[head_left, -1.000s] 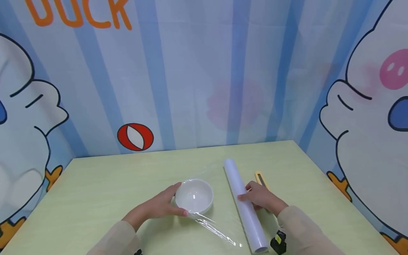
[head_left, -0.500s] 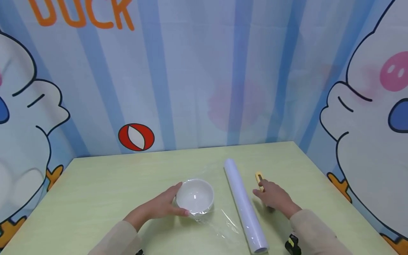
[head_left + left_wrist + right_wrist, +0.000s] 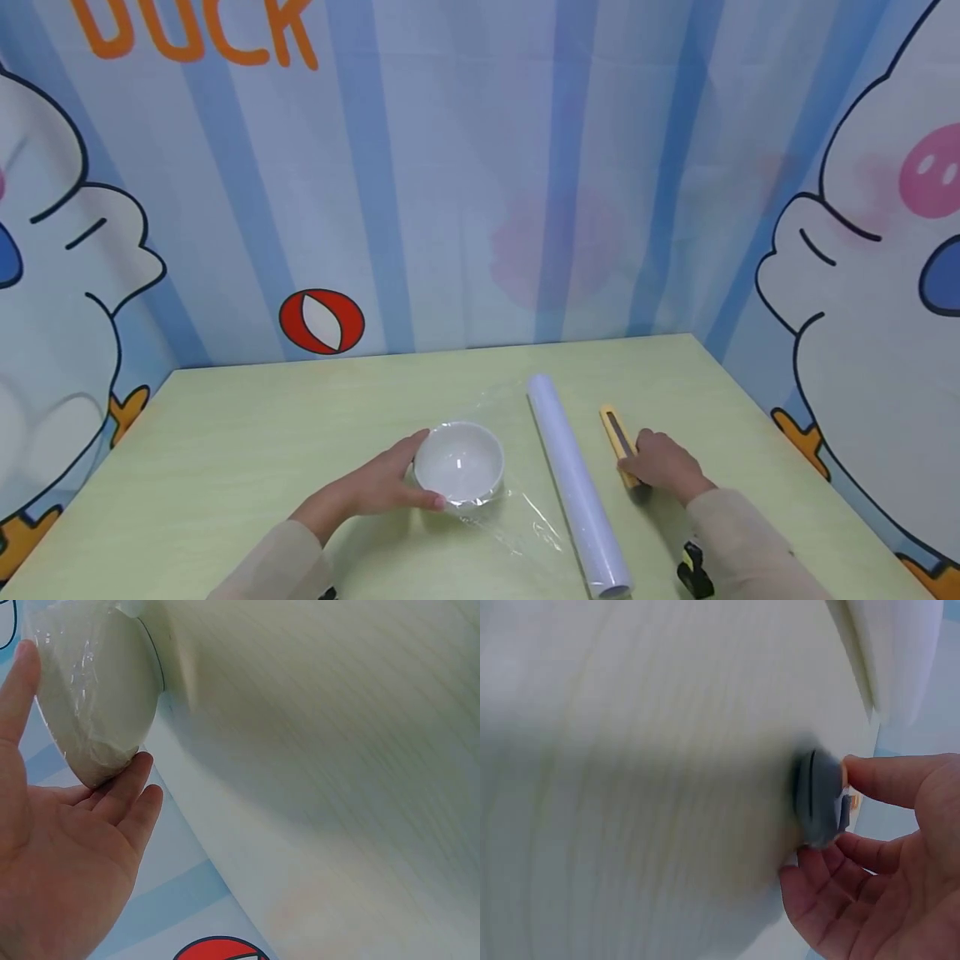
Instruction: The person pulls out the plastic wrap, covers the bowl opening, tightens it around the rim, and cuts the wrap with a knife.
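A white bowl [image 3: 459, 463] stands on the table with clear plastic wrap stretched over it. My left hand [image 3: 382, 479] grips it from the left, thumb at the near side and fingers round the far side; the left wrist view shows wrinkled wrap [image 3: 79, 682] over the bowl's wall. Loose cling film [image 3: 525, 521] spreads from the bowl toward a long roll [image 3: 573, 487] lying to its right. Beyond the roll, a yellow utility knife [image 3: 618, 437] lies on the table. My right hand [image 3: 667, 467] pinches its near, dark end [image 3: 821, 799] between thumb and fingers.
The pale wood-grain table [image 3: 262, 433] ends at a blue-striped curtain [image 3: 465, 208] behind and cartoon-printed cloth [image 3: 877, 333] at the sides. The roll lies between the bowl and the knife.
My right hand has left the roll, moved right and taken hold of the utility knife near its near end. The film near the bowl has spread flatter. My left hand stays on the bowl.
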A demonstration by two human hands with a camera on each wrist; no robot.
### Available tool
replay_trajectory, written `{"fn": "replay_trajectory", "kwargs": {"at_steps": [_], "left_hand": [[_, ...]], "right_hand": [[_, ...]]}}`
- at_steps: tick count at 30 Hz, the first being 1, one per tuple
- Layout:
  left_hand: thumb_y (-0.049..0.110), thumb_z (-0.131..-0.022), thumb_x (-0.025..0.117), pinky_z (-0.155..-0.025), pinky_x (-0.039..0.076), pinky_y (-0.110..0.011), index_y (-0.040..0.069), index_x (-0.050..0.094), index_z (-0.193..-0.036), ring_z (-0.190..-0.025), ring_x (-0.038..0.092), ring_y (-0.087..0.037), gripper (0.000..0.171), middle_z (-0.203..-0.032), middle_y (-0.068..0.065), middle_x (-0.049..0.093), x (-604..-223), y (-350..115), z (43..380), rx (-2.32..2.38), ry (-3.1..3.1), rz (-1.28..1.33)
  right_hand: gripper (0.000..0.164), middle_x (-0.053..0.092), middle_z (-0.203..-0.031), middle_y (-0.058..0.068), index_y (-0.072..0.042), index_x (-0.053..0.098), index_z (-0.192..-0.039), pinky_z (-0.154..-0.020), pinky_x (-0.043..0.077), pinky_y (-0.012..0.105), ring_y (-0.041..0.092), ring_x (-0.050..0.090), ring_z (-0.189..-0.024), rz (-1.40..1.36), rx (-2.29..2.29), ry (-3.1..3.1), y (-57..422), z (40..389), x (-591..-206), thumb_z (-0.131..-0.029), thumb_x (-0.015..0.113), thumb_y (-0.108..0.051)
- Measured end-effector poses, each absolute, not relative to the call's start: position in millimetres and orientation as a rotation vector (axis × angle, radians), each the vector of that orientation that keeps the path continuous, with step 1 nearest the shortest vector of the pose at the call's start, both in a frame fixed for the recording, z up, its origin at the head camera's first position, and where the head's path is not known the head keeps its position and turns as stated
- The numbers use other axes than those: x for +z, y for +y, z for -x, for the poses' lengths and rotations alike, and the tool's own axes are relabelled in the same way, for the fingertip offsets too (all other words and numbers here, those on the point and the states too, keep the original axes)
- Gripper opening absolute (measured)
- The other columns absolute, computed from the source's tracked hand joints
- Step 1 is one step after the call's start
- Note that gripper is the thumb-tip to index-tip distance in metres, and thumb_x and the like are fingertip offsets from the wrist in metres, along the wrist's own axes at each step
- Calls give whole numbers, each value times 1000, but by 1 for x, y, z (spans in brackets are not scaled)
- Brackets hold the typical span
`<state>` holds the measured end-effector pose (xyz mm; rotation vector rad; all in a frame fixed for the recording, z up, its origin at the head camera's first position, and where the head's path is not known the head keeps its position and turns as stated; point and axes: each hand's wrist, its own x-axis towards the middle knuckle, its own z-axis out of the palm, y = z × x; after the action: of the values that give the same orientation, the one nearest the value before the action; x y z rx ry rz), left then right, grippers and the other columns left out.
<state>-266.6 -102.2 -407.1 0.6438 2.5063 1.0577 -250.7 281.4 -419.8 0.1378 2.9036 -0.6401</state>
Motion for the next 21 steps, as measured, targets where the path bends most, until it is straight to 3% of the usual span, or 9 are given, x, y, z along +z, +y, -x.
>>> {"fn": "replay_trajectory", "kwargs": {"at_steps": [8, 14, 21], "left_hand": [[38, -69, 79, -101, 36, -53, 5, 27, -142, -124, 39, -28, 95, -138, -10, 40, -409, -103, 268, 1106, 2484, -681], [37, -69, 79, -101, 37, -52, 3, 28, -141, -123, 40, -28, 94, -137, -11, 41, -408, -103, 268, 1105, 2489, -689], [37, -68, 80, -100, 38, -52, 2, 29, -139, -121, 42, -28, 94, -135, -12, 42, -407, -103, 270, 1108, 2482, -694]], "right_hand": [[30, 48, -73, 9, 1, 41, -90, -52, 37, 26, 19, 45, -60, -177, -788, 2802, 279, 253, -421, -82, 60, -21], [23, 46, -69, 7, 1, 41, -91, -49, 37, 25, 15, 43, -54, -134, -783, 2772, 276, 250, -427, -85, 54, -16], [23, 47, -71, 6, -2, 43, -87, -51, 36, 26, 16, 43, -59, -150, -951, 2810, 281, 245, -433, -85, 55, -21]]}}
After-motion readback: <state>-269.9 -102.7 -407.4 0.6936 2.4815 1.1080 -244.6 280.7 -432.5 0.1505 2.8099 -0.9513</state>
